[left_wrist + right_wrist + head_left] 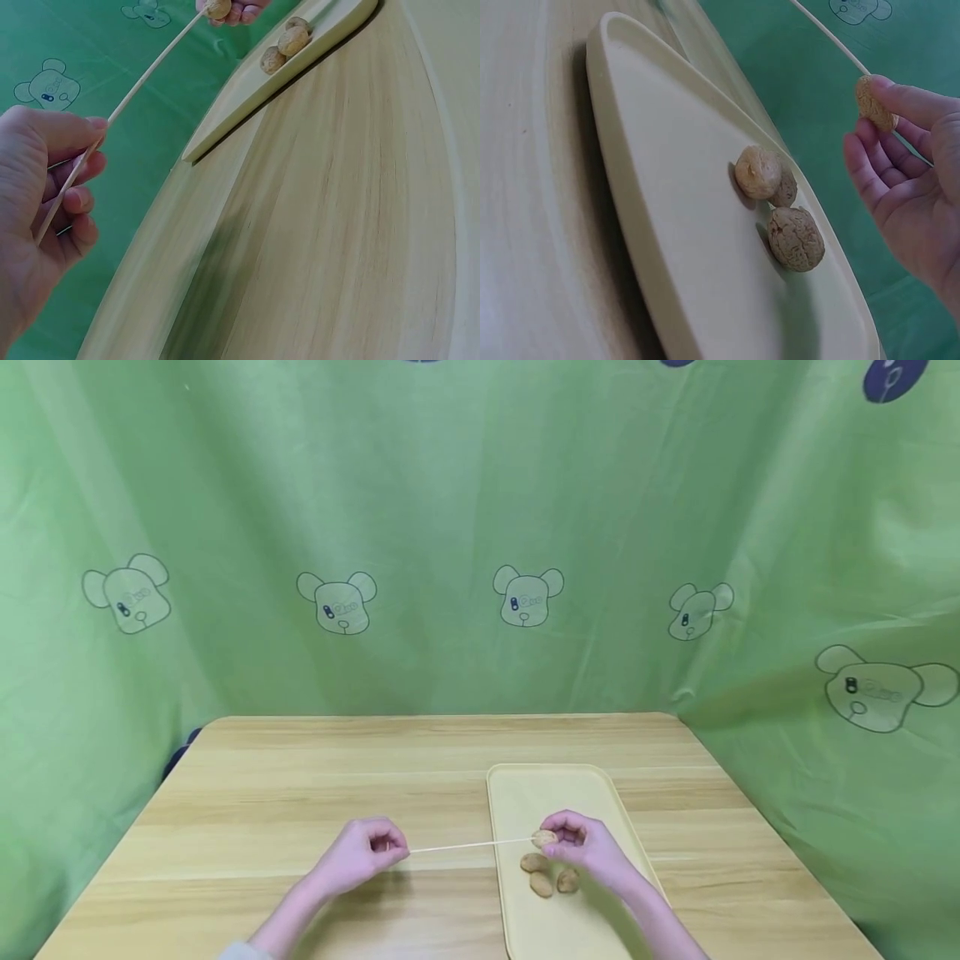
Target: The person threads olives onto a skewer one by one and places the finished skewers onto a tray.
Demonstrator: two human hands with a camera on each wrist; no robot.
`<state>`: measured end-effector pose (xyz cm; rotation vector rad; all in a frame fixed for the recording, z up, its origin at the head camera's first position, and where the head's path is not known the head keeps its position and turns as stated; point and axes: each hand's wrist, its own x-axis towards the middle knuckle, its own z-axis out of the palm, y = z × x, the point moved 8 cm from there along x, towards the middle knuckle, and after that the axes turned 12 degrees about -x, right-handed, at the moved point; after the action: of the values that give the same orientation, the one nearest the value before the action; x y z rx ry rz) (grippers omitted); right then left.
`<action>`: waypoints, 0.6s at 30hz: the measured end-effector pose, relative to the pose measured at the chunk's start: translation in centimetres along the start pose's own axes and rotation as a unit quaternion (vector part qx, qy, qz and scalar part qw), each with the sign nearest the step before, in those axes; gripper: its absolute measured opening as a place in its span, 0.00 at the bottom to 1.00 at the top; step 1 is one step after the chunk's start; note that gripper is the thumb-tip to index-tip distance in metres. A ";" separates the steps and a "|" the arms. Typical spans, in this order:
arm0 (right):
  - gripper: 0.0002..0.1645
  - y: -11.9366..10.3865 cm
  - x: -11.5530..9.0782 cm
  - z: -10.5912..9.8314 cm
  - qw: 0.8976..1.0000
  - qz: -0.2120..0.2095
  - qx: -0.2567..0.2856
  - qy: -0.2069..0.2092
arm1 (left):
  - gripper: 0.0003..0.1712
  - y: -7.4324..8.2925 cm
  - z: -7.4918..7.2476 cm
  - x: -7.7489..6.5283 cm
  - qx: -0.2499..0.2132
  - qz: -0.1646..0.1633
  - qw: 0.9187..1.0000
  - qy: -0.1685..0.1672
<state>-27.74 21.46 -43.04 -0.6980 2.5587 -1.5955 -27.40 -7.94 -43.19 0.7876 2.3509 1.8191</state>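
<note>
Work seems just begun: the left hand (357, 858) pinches a thin stick (471, 845) whose far end meets one brown ball (874, 103) pinched by the right hand (594, 848) above the tray (551, 793), whether pierced I cannot tell, while three loose balls (542, 884) on it appear left over.

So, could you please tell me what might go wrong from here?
The thin stick might bend or snap if pushed off-line, since the left hand grips it well back from the tip. The tip meets the brown piece close to the right hand, so a slip could jab its fingers. Those only pinch the piece, so it might drop onto the tray.
</note>
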 end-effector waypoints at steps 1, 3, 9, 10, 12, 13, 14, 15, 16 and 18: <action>0.18 0.2 0.0 -0.2 1.000 0.006 -0.001 0.008 | 0.03 0.0 0.1 0.0 -0.008 0.001 1.000 -0.006; 0.18 0.5 -0.2 -0.5 1.000 0.022 -0.001 0.021 | 0.05 0.1 0.1 0.0 -0.030 0.000 0.999 -0.015; 0.18 0.7 -0.5 -0.9 0.999 0.031 0.013 0.032 | 0.11 0.0 -0.4 0.0 -0.102 -0.026 0.994 0.011; 0.19 0.6 -0.6 -0.9 0.999 0.026 0.016 0.032 | 0.12 -0.1 -0.5 0.0 -0.114 -0.031 0.993 0.018; 0.19 0.5 -0.6 -1.0 0.999 0.017 0.022 0.033 | 0.13 -0.1 -0.7 0.1 -0.134 -0.039 0.990 0.031; 0.19 0.4 -0.6 -1.0 0.999 0.014 0.025 0.034 | 0.13 -0.1 -0.7 0.1 -0.143 -0.040 0.988 0.033; 0.19 0.3 -0.6 -1.0 0.999 0.011 0.027 0.034 | 0.13 0.0 -0.7 0.2 -0.150 -0.040 0.987 0.035; 0.19 0.3 -0.6 -1.0 0.999 0.010 0.028 0.034 | 0.13 0.0 -0.7 0.2 -0.156 -0.038 0.986 0.035; 0.19 0.2 -0.7 -0.9 0.999 0.011 0.028 0.033 | 0.13 0.0 -0.7 0.3 -0.159 -0.037 0.986 0.035; 0.19 0.2 -0.7 -1.0 0.999 0.012 0.027 0.034 | 0.12 0.1 -0.6 0.4 -0.165 -0.031 0.985 0.033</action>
<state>-27.43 22.63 -42.90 -0.6165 2.5488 -1.7045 -27.91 -8.26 -42.88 0.6128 2.0005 2.1577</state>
